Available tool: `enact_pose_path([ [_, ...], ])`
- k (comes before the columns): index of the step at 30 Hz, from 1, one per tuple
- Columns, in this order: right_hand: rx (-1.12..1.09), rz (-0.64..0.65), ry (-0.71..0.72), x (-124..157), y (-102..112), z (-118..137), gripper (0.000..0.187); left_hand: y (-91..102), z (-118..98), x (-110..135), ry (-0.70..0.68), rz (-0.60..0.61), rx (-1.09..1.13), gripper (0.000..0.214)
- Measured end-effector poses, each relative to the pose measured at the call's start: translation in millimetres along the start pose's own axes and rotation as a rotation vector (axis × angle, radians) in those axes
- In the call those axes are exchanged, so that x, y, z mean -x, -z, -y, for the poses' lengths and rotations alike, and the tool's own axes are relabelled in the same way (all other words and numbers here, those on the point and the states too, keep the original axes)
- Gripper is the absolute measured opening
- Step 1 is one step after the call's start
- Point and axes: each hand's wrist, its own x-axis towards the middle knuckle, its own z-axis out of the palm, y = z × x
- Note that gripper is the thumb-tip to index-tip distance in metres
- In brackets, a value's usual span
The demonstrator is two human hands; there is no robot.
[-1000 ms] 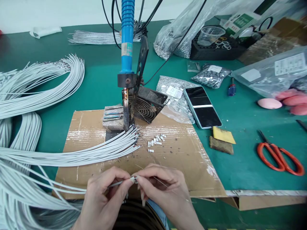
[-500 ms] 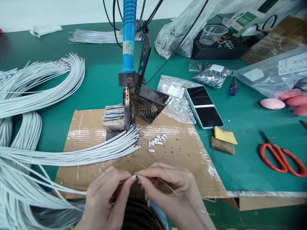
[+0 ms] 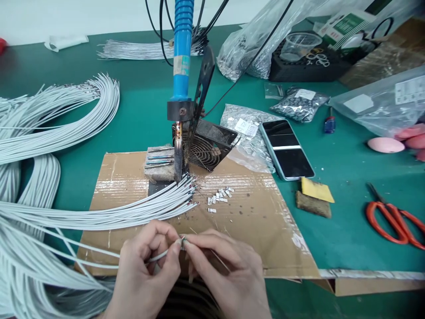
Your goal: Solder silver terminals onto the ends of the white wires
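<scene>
My left hand (image 3: 146, 266) is closed in a pinch on a white cable (image 3: 158, 256) close to its end. Thumb and forefinger of my right hand (image 3: 232, 270) press together at the same cable's tip, where a small pale piece is mostly hidden by fingertips. A thin silvery wire (image 3: 219, 260) runs through the right hand. Just beyond both hands, a bundle of white cables (image 3: 133, 215) lies with its stripped ends under the tip of a blue-handled soldering iron (image 3: 182, 79). Several small white connectors (image 3: 221, 195) are scattered right of those ends.
Beneath the work lies a cardboard sheet (image 3: 252, 230). Behind the iron leans a black fan (image 3: 207, 146). To the right are a phone (image 3: 287, 150), a yellow sponge (image 3: 317, 189) and orange-handled scissors (image 3: 392, 221). Coiled white cables (image 3: 106, 97) fill the left side.
Both hands have shifted slightly left and up in the view. The left fingers have opened out from the palm, baring more of the cable. The whole scene has slid a little with the camera.
</scene>
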Motion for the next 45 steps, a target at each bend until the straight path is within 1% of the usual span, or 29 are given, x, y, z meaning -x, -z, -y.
enact_pose_path([
  [2, -0.253, 0.105, -0.221, -5, 6, -5, 0.009, -1.1, 1, 0, -0.029, -0.018, -0.02, 0.021],
  [3, -0.356, 0.129, -0.3, -7, 8, -7, 0.013, -1.6, 3, 1, -0.056, -0.023, -0.039, 0.019],
  [4, -0.426, 0.138, -0.351, -8, 9, -9, 0.017, -2.0, 6, 1, -0.084, -0.03, -0.063, 0.018],
  [6, -0.453, 0.147, -0.376, -7, 9, -9, 0.021, -2.8, 12, 2, -0.134, -0.047, -0.115, 0.016],
  [8, -0.364, 0.134, -0.349, -6, 9, -5, 0.02, -3.9, 16, 3, -0.164, -0.067, -0.147, 0.015],
  [10, -0.195, 0.086, -0.248, -5, 8, 0, 0.015, -5.1, 15, 4, -0.155, -0.082, -0.134, 0.015],
  [11, -0.102, 0.051, -0.175, -4, 8, 3, 0.013, -5.6, 13, 3, -0.13, -0.084, -0.105, 0.014],
  [13, 0.051, -0.017, -0.02, -2, 8, 6, 0.015, -5.8, 6, 2, -0.042, -0.073, -0.032, 0.015],
  [15, 0.113, -0.027, 0.083, -1, 9, 5, 0.019, -4.6, 0, -1, 0.049, -0.046, 0.04, 0.019],
  [18, 0.069, 0.055, 0.084, -5, 13, 0, 0.019, -1.3, -6, -7, 0.112, -0.009, 0.105, 0.022],
  [21, -0.04, 0.054, 0.049, -14, 17, -4, 0.019, 2.0, -7, -11, 0.122, 0.004, 0.136, 0.021],
  [23, -0.062, 0.055, 0.046, -20, 18, -4, 0.022, 3.3, -6, -13, 0.127, 0.018, 0.147, 0.021],
  [24, -0.056, 0.079, 0.05, -22, 18, -3, 0.023, 3.7, -6, -14, 0.133, 0.029, 0.153, 0.021],
  [27, -0.048, 0.155, 0.102, -26, 18, -1, 0.027, 4.4, -5, -15, 0.152, 0.058, 0.178, 0.02],
  [30, -0.015, 0.193, 0.174, -27, 20, 0, 0.03, 4.9, -6, -15, 0.152, 0.068, 0.188, 0.02],
  [32, 0.022, 0.202, 0.217, -27, 23, -1, 0.028, 5.3, -6, -16, 0.148, 0.076, 0.176, 0.02],
  [35, 0.107, 0.249, 0.288, -30, 28, 0, 0.023, 5.2, -7, -16, 0.15, 0.085, 0.151, 0.02],
  [39, 0.181, 0.31, 0.359, -33, 33, 4, 0.027, 2.7, -10, -15, 0.151, 0.074, 0.119, 0.02],
  [41, 0.173, 0.302, 0.343, -33, 34, 3, 0.032, 1.1, -10, -14, 0.151, 0.058, 0.098, 0.019],
  [42, 0.144, 0.276, 0.317, -33, 35, 2, 0.033, 0.4, -10, -14, 0.15, 0.045, 0.089, 0.019],
  [45, -0.006, 0.119, 0.156, -29, 39, -5, 0.03, -0.6, -9, -14, 0.133, -0.003, 0.088, 0.019],
])
